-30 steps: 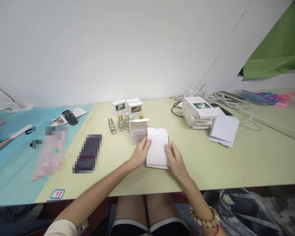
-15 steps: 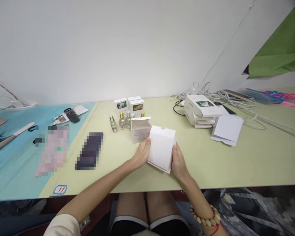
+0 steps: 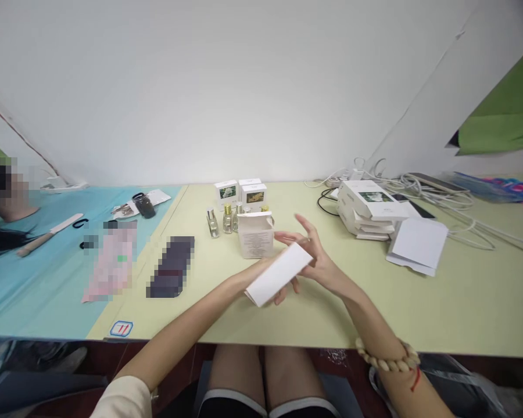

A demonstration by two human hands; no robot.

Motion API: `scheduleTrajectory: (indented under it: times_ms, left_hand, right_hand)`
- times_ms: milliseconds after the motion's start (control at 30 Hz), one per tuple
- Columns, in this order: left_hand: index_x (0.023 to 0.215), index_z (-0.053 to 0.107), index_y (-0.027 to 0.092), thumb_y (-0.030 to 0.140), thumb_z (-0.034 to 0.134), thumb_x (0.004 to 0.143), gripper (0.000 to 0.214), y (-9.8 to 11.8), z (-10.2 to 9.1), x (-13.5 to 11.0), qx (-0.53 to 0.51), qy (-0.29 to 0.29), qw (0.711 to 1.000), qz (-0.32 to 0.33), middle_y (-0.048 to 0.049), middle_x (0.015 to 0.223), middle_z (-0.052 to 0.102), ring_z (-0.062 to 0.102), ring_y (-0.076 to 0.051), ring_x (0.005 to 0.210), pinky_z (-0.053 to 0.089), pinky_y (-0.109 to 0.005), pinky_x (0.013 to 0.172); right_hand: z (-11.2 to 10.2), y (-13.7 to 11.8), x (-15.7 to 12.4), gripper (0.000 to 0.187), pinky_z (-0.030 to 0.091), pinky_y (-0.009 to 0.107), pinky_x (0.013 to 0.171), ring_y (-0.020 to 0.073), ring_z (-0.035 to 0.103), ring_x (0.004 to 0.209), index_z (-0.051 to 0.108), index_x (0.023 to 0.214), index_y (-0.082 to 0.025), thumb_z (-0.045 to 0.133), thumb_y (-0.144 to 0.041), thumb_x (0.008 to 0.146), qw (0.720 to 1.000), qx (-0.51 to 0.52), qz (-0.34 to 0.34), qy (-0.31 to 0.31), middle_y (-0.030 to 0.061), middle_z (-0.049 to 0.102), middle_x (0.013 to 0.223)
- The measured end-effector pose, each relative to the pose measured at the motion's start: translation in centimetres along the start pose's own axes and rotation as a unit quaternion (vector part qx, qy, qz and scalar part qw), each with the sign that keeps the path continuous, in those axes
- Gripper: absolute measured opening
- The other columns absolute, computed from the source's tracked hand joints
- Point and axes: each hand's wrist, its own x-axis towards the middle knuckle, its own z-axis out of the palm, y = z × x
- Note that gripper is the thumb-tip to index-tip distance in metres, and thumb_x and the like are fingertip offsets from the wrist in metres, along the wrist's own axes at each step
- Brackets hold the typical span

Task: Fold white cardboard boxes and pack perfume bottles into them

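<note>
Left hand (image 3: 261,269): mostly hidden by white carton (image 3: 279,275), grip can't be told | right hand (image 3: 321,262): part-covered, fingers spread

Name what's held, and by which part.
A folded white carton, seemingly by its far side in the left hand, mostly hidden; whether the right hand grips its upper end cannot be told.

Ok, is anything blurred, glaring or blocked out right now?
Head view: lighting looks soft and even, with no harsh glare on the wall; head view: fingers of the right hand look slightly smeared; head view: coarse pixel blocks mask the dark slab and pink item; head view: print on the open carton is too small to read.
</note>
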Motion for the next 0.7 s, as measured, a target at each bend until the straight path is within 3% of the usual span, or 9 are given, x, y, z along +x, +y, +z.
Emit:
scheduleTrajectory:
  times_ms: [67,133,200,267,400,500,600,700]
  left_hand:
    - [0.109,0.057,0.009,0.064,0.029,0.079,0.069,0.4,-0.8,0.2,0.0,-0.08,0.996,-0.044,-0.0066,0.064,0.06,0.052,-0.014,0.04,0.032,-0.024,0.037]
    - [0.115,0.053,0.011,0.063,0.029,0.079,0.068,0.7,-1.3,0.0,-0.013,-0.088,0.996,-0.007,-0.006,0.069,0.06,0.053,-0.014,0.042,0.031,-0.022,0.035]
    - [0.115,0.054,0.012,0.061,0.035,0.077,0.065,0.7,-1.5,-0.4,-0.041,-0.077,0.993,0.082,-0.006,0.074,0.059,0.055,-0.013,0.044,0.033,-0.021,0.035]
    - [0.112,0.055,0.009,0.063,0.038,0.073,0.069,0.7,-1.5,-1.0,-0.072,-0.076,0.982,0.155,-0.0083,0.078,0.06,0.059,-0.015,0.049,0.037,-0.022,0.035]
    - [0.1,0.058,0.003,0.077,0.014,0.071,0.091,0.9,-1.0,-1.7,-0.097,-0.058,0.975,0.19,-0.0162,0.081,0.062,0.063,-0.023,0.053,0.046,-0.03,0.038]
    - [0.107,0.052,0.006,0.083,0.008,0.066,0.098,1.1,-0.6,-2.0,-0.081,-0.043,0.972,0.215,-0.0156,0.082,0.063,0.063,-0.023,0.051,0.047,-0.031,0.036]
    - [0.123,0.039,0.015,0.081,0.037,0.064,0.089,1.1,0.1,-2.3,-0.03,-0.032,0.975,0.218,-0.0116,0.086,0.064,0.063,-0.02,0.05,0.047,-0.028,0.035]
    - [0.118,0.041,0.016,0.052,0.07,0.061,0.074,0.7,1.0,-2.4,0.045,0.033,0.981,0.188,-0.008,0.086,0.063,0.062,-0.015,0.051,0.048,-0.023,0.038]
  right_hand:
    - [-0.7,-1.4,1.9,0.076,0.049,0.037,0.081,0.0234,0.059,0.095,0.043,0.128,-0.028,0.074,-0.046,0.061,0.999,-0.032,-0.003,-0.043,0.0081,0.059,0.114]
    - [-1.3,-2.2,3.8,0.052,0.049,0.036,0.082,0.0223,0.06,0.092,0.061,0.105,-0.024,0.078,-0.039,0.058,0.996,-0.05,-0.012,-0.069,0.0061,0.063,0.105]
    - [-2.0,-2.2,5.4,0.043,0.05,0.034,0.077,0.021,0.061,0.087,0.064,0.092,-0.023,0.08,-0.037,0.054,0.997,-0.033,-0.019,-0.064,0.004,0.065,0.097]
    - [-2.7,-1.6,6.6,0.042,0.051,0.032,0.07,0.0196,0.062,0.081,0.064,0.088,-0.024,0.08,-0.04,0.052,1.0,0.011,-0.017,-0.01,0.002,0.066,0.088]
    - [-3.6,0.1,7.4,0.048,0.051,0.03,0.061,0.0194,0.062,0.074,0.061,0.092,-0.026,0.073,-0.054,0.055,0.986,0.095,0.004,0.134,0.0019,0.067,0.085]
    - [-3.7,0.8,6.9,0.053,0.052,0.03,0.06,0.0191,0.063,0.074,0.057,0.103,-0.028,0.07,-0.054,0.059,0.977,0.12,0.017,0.173,0.0017,0.066,0.092]
    - [-3.3,0.9,6.0,0.053,0.052,0.029,0.056,0.0181,0.063,0.07,0.056,0.106,-0.028,0.072,-0.049,0.06,0.979,0.118,0.016,0.164,0.0012,0.066,0.091]
    - [-2.9,0.9,5.3,0.05,0.05,0.026,0.052,0.0166,0.061,0.066,0.058,0.104,-0.027,0.073,-0.045,0.059,0.984,0.098,-0.007,0.147,0.0015,0.065,0.087]
